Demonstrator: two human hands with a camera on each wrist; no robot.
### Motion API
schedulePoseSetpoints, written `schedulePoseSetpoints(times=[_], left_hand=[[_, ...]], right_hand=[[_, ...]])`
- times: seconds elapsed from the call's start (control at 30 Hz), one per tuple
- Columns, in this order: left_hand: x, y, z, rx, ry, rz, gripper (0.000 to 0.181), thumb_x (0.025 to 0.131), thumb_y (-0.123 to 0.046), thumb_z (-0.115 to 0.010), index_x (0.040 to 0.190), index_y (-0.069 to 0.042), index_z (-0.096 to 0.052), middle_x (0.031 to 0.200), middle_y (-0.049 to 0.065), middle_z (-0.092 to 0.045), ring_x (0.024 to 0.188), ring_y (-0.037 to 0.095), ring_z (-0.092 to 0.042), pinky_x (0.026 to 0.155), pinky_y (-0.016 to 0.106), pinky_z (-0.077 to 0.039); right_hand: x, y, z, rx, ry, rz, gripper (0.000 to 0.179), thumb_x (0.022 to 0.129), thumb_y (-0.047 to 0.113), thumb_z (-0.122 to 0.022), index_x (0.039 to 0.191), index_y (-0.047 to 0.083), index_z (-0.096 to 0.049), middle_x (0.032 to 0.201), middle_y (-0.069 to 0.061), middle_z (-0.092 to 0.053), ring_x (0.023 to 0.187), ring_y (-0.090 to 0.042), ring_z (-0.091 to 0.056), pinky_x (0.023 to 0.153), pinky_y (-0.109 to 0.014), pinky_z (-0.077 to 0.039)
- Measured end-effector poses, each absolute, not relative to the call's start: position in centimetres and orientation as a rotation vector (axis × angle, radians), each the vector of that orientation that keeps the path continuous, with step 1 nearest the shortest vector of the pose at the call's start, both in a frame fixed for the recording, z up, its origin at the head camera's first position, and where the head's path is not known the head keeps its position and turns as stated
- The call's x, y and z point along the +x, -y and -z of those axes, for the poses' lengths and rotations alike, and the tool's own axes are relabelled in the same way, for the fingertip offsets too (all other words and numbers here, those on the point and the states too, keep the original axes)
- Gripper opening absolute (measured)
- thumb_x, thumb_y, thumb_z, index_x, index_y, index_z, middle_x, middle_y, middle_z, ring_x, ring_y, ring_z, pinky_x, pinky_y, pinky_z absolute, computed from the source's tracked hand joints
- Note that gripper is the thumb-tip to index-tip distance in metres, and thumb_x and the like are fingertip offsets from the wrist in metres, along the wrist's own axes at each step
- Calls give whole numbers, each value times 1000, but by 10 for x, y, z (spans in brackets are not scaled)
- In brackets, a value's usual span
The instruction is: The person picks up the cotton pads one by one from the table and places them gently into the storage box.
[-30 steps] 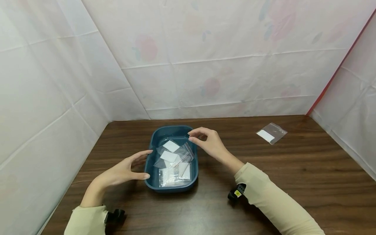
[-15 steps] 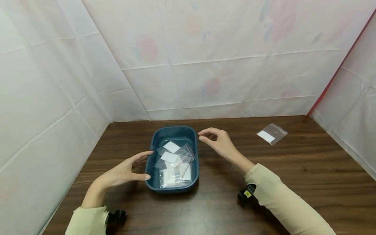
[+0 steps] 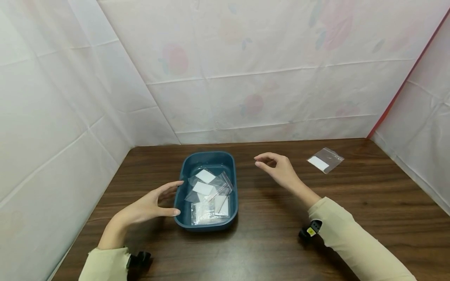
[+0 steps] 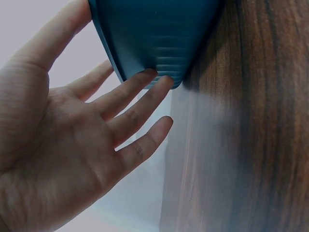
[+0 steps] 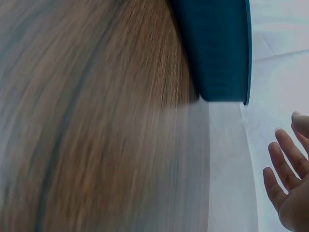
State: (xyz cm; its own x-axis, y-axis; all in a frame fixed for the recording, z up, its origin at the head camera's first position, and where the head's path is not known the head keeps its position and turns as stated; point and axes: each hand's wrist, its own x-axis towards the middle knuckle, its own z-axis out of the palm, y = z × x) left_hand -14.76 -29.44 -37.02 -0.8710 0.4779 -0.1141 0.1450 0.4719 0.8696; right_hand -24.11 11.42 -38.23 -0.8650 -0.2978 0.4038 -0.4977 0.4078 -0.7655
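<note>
A dark blue plastic bin [image 3: 206, 226] stands on the table in the head view. Inside it lie several clear zip bags [image 3: 203, 188] with white cards or labels. Against the bin's left side rests my left hand [image 3: 145, 205], its thumb and fingers spread along the rim. The left wrist view shows those fingers [image 4: 140, 113] loosely extended by the bin's outer wall [image 4: 145, 38]. My right hand [image 3: 281, 169] hovers to the right of the bin, fingers softly bent, with nothing visible in them. Farther right, one more clear zip bag [image 3: 325, 160] with a white card lies flat.
A brown wood-grain table [image 3: 267, 242] bears everything. White sheeting with faded fruit prints [image 3: 253, 105] walls off the back and both sides. Each sleeve carries a small black wrist camera [image 3: 311, 230].
My right hand has moved from the bin's right rim out to the right, over the table. The left hand and the bags have stayed in place.
</note>
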Motion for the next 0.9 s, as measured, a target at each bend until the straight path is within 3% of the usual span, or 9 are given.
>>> schedulePoseSetpoints(times=[0.17,0.37,0.63,0.9], left_hand=[[-147,294,370,528,-2383,-1360,82,89,-23,-76,155,-10,-28,160,20,-21,143,49,-21,109,66,-26],[-148,293,370,533,-2375,-1368,83,89,-22,-76,155,-8,-28,160,19,-21,143,48,-21,110,66,-26],[-148,294,371,536,-2365,-1378,82,90,-21,-76,155,-8,-28,160,19,-21,143,48,-20,110,66,-25],[-147,293,370,529,-2378,-1359,82,90,-23,-76,155,-9,-28,160,19,-21,142,49,-23,108,66,-28]], right_hand=[[-242,-130,380,655,2489,-1438,24,96,25,-68,115,11,-71,108,-5,-71,91,-25,-64,79,-44,-53],[-243,-150,374,574,2527,-1397,25,95,29,-69,116,15,-71,109,-4,-71,90,-23,-63,77,-39,-53],[-247,-174,371,546,2534,-1304,27,96,29,-68,116,12,-71,107,-6,-72,87,-28,-65,71,-29,-52],[-247,-193,369,516,2562,-1235,27,97,31,-66,117,14,-71,106,-7,-72,87,-23,-63,69,-27,-51]])
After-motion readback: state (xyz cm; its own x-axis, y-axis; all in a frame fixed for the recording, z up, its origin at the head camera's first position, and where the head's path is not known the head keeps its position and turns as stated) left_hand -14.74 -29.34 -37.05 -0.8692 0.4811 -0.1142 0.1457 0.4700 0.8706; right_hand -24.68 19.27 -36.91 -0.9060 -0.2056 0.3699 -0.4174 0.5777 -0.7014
